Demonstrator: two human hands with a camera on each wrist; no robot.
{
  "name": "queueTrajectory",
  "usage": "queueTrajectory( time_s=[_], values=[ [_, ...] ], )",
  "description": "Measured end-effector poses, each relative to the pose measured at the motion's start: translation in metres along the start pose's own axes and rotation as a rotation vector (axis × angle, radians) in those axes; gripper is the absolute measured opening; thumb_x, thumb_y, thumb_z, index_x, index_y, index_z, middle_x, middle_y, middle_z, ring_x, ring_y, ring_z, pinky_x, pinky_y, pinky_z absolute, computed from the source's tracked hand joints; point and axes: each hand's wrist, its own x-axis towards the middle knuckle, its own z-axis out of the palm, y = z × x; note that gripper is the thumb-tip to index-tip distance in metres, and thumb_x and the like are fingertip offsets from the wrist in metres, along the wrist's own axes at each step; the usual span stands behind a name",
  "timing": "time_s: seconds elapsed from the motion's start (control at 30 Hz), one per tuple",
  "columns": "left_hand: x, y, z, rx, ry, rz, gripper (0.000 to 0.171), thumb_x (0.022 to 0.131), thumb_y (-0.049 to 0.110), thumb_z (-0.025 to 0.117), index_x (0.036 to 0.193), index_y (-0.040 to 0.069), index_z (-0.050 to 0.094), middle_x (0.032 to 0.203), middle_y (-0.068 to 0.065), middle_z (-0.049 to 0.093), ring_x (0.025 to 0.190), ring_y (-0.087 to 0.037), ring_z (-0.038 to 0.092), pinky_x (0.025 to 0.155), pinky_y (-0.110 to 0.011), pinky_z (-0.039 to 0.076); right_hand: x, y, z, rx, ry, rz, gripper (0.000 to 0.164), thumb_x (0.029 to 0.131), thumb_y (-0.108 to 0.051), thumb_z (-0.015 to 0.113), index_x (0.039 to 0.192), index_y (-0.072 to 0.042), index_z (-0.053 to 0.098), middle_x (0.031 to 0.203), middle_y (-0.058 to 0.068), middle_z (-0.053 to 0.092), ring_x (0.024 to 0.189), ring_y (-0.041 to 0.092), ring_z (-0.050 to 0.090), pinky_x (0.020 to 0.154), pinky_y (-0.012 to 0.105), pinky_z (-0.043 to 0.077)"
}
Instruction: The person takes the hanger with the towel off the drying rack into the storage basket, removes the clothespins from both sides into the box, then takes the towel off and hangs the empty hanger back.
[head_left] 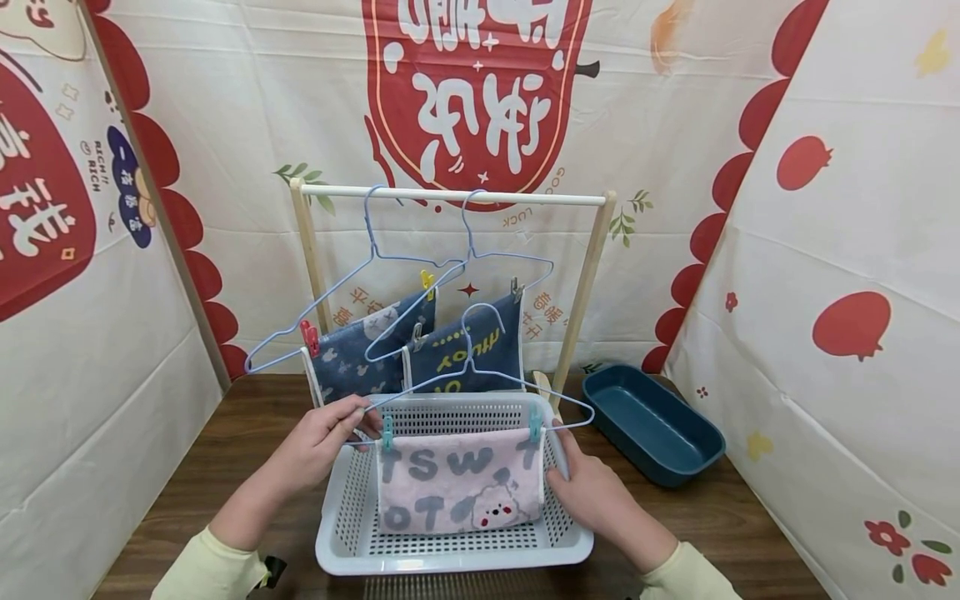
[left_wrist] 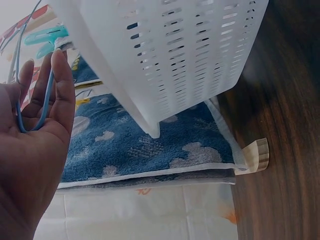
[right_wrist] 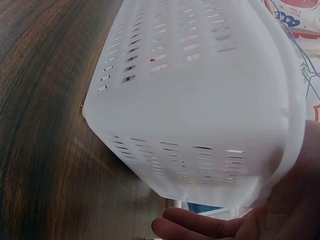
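Note:
My left hand [head_left: 326,442] pinches the left end of a light blue hanger [head_left: 470,367]; the left wrist view shows thumb and fingertips around the wire loop [left_wrist: 42,112]. From this hanger a pink towel [head_left: 461,483] with grey letters hangs by two teal clips [head_left: 535,423], inside a white perforated basket [head_left: 341,550]. At the basket's right rim is my right hand [head_left: 600,492], index fingertip near the hanger's lower bar. In the right wrist view its visible fingers [right_wrist: 200,222] extend loosely beside the basket; its thumb is hidden there.
Behind the basket stands a rack [head_left: 585,292] with a white rail [head_left: 517,197]. Two blue hangers carry dark blue towels [head_left: 360,350] on it, held by clips. A dark teal tub [head_left: 652,425] sits on the wooden table [head_left: 720,533] at right. Printed cloth encloses the sides and back.

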Motion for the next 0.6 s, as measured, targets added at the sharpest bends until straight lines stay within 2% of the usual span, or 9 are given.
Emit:
queueTrajectory(
  time_s=[0.2, 0.4, 0.6],
  values=[
    [-0.0002, -0.0046, 0.0022, 0.000, 0.003, -0.006, 0.025, 0.119, 0.010, 0.047, 0.121, 0.009, 0.072, 0.110, -0.007, 0.075, 0.098, -0.023, 0.073, 0.082, -0.036, 0.067, -0.0001, -0.0010, -0.0006, 0.012, -0.005, 0.008, 0.077, 0.109, -0.033, 0.061, 0.176, -0.017, 0.027, 0.113, 0.023, 0.070, 0.079, 0.025, 0.069, 0.063, 0.039, 0.063],
    [-0.0003, -0.0055, 0.0017, -0.004, 0.007, 0.005, 0.025, 0.119, 0.009, 0.047, 0.120, 0.009, 0.072, 0.110, -0.008, 0.075, 0.098, -0.023, 0.073, 0.082, -0.038, 0.068, -0.0014, -0.0010, -0.0017, 0.048, 0.000, -0.019, 0.076, 0.112, -0.038, 0.060, 0.176, -0.014, 0.027, 0.127, 0.029, 0.070, 0.086, 0.026, 0.073, 0.069, 0.043, 0.066],
    [-0.0008, -0.0055, 0.0014, -0.007, 0.009, -0.016, 0.025, 0.119, 0.011, 0.047, 0.120, 0.009, 0.072, 0.110, -0.008, 0.075, 0.099, -0.024, 0.073, 0.083, -0.037, 0.067, -0.0023, 0.0018, -0.0067, 0.074, 0.008, -0.030, 0.082, 0.111, -0.055, 0.061, 0.172, -0.009, 0.032, 0.138, 0.029, 0.067, 0.097, 0.028, 0.074, 0.074, 0.047, 0.068]
  ],
)
